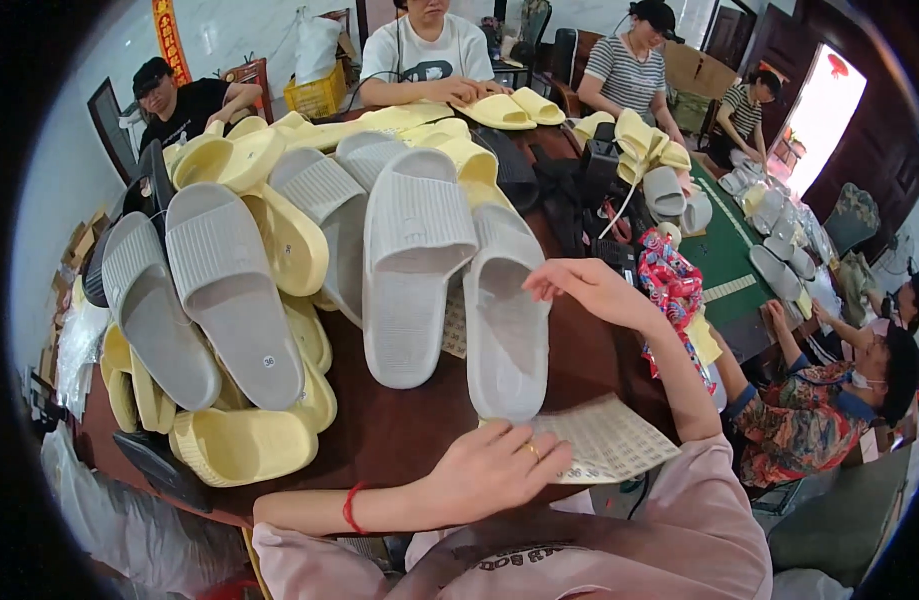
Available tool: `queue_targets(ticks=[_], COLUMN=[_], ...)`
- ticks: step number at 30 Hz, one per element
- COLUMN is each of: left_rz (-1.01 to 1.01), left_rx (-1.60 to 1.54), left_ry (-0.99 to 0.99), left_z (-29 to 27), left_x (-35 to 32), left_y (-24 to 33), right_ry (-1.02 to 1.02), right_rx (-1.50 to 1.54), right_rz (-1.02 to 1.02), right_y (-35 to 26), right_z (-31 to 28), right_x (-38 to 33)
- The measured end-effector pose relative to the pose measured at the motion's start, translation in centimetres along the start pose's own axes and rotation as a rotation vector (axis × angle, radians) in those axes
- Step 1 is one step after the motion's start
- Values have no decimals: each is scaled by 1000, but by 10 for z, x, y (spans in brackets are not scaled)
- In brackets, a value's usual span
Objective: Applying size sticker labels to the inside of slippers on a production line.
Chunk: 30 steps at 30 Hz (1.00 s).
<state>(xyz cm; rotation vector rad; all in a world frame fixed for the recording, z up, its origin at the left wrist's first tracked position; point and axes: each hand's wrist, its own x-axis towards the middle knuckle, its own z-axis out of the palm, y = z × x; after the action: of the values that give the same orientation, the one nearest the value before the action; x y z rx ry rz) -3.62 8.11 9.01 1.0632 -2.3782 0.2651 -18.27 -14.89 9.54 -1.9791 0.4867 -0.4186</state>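
A grey slipper (505,345) is on the brown table (364,430), heel pointing to six o'clock, with another grey slipper (409,300) at its ten o'clock. Below its heel, at six o'clock, the left hand (504,466) has its fingers curled closed on a sticker sheet (611,440). The right hand (584,288), at two o'clock, has loosely bent fingers; I can't tell if they hold anything.
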Motion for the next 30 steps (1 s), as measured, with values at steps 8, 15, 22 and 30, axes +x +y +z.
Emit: queue_targets(ticks=[8,15,22,30], left_rz=[323,-73,-918,-963], left_rx=[524,556,-1294,-1288], left_ry=[372,341,394,198], left_z=[-20,14,6,25], left_x=[-1,9,10,5], left_y=[-38,-89,-91,-93], right_ry=[-229,117,410,858], right_rx=[106,283,-157,-1065], right_rz=[138,96,-191,-583], right_y=[-16,-19,-14,-18], right_z=[-5,-1,17,30], right_x=[-23,-15,-11,-2])
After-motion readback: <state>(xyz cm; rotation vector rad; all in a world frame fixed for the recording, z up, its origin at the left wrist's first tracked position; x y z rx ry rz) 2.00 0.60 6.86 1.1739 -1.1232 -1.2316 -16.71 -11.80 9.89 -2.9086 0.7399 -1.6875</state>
